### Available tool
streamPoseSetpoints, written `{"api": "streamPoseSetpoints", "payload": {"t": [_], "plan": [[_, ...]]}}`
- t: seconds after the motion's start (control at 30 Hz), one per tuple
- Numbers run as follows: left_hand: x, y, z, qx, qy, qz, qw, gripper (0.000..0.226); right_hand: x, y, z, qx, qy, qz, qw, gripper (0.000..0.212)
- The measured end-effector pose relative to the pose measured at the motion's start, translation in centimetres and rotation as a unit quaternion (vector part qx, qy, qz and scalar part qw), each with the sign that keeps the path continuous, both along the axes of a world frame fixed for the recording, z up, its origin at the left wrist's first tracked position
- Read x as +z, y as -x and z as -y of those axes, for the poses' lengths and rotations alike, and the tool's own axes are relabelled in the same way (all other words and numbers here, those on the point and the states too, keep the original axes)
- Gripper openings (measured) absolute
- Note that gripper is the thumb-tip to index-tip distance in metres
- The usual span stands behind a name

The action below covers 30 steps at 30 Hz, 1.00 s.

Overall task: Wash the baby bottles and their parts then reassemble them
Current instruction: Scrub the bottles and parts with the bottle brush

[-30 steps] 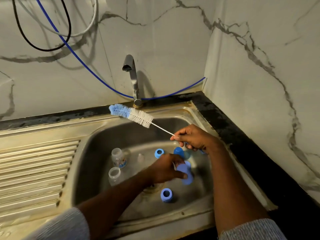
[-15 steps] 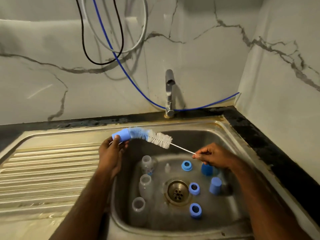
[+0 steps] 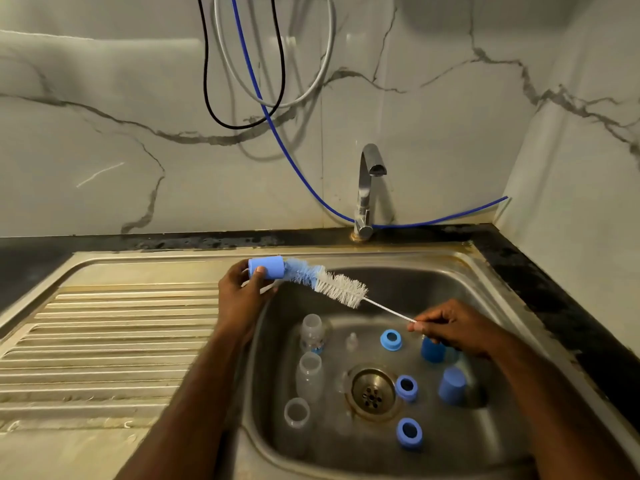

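While the left hand [image 3: 242,292] clamps the blue cap [image 3: 266,267] steady, the right hand [image 3: 450,329] pinches the brush [image 3: 332,287] wire, scrubbing inside it.

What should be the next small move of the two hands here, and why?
Probably the right hand should push the blue-and-white bottle brush deeper and twist it, because only its tip sits inside the blue plastic cap held by the left hand.
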<state>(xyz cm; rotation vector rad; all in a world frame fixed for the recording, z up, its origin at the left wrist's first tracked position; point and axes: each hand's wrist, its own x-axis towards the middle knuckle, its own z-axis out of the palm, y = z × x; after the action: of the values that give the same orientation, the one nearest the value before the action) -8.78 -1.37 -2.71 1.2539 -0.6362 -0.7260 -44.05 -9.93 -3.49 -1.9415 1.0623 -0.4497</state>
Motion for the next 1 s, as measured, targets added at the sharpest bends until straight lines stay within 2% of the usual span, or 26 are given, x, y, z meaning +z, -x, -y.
{"api": "streamPoseSetpoints", "payload": {"t": [0.1, 0.2, 0.27, 0.37, 0.4, 0.47, 0.57, 0.63, 0.7, 0.73, 0.77, 0.83, 0.9, 0.93, 1.0], "plan": [[0.2, -0.8, -0.1, -0.014, -0.002, -0.025, 1.0, 0.019, 0.2, 0.2, -0.1, 0.017, -0.022, 0.0, 1.0, 0.011], [0.4, -1.4, -0.1, -0.056, -0.042, -0.048, 0.996, 0.014, 0.0, -0.2, 0.0, 0.039, -0.05, -0.013, 0.998, 0.013], [0.2, -1.2, 0.1, -0.079, -0.052, -0.063, 0.993, 0.02, -0.4, -0.8, -0.1, 0.047, -0.05, 0.007, 0.998, 0.014], [-0.2, -1.1, 0.3, -0.077, -0.02, -0.051, 0.996, 0.02, -0.9, -1.8, -0.2, 0.018, -0.039, 0.059, 0.997, 0.005], [-0.1, -1.2, 0.2, -0.068, -0.008, -0.061, 0.996, 0.021, -1.2, -2.1, -0.1, -0.004, -0.031, 0.081, 0.996, 0.016], [-0.1, -1.4, 0.1, -0.043, 0.006, -0.091, 0.995, 0.026, -1.2, -2.7, 0.0, -0.034, 0.032, 0.086, 0.995, 0.03], [0.0, -1.8, 0.1, -0.001, 0.011, -0.116, 0.993, 0.033, -1.7, -3.6, -0.1, -0.048, 0.175, 0.053, 0.982, 0.019], [0.2, -1.8, 0.1, 0.009, 0.008, -0.113, 0.994, 0.028, -1.7, -3.8, 0.2, -0.092, 0.293, 0.036, 0.951, 0.005], [0.3, -1.7, -0.1, 0.002, 0.003, -0.101, 0.995, 0.02, -1.6, -3.5, 0.6, -0.157, 0.397, 0.018, 0.904, 0.009], [0.3, -1.7, -0.3, -0.01, 0.003, -0.088, 0.996, 0.021, -1.5, -3.5, 0.7, -0.153, 0.395, -0.001, 0.906, 0.01], [0.3, -1.8, -0.4, -0.028, 0.003, -0.065, 0.997, 0.026, -1.5, -3.4, 0.7, -0.118, 0.336, -0.022, 0.934, 0.009], [0.2, -2.4, -0.6, -0.065, 0.001, -0.022, 0.998, 0.036, -1.8, -3.3, 0.3, -0.002, 0.092, -0.054, 0.994, 0.017], [0.4, -3.1, -0.7, -0.087, 0.006, -0.039, 0.995, 0.033, -2.2, -3.0, -0.1, 0.072, -0.08, -0.048, 0.993, 0.024], [0.5, -3.4, -0.8, -0.091, 0.012, -0.068, 0.993, 0.032, -2.2, -2.9, -0.3, 0.074, -0.109, -0.031, 0.991, 0.023], [0.6, -3.7, -0.8, -0.084, 0.033, -0.122, 0.988, 0.032, -2.1, -3.1, -0.5, 0.029, -0.094, 0.036, 0.994, 0.019]]}}
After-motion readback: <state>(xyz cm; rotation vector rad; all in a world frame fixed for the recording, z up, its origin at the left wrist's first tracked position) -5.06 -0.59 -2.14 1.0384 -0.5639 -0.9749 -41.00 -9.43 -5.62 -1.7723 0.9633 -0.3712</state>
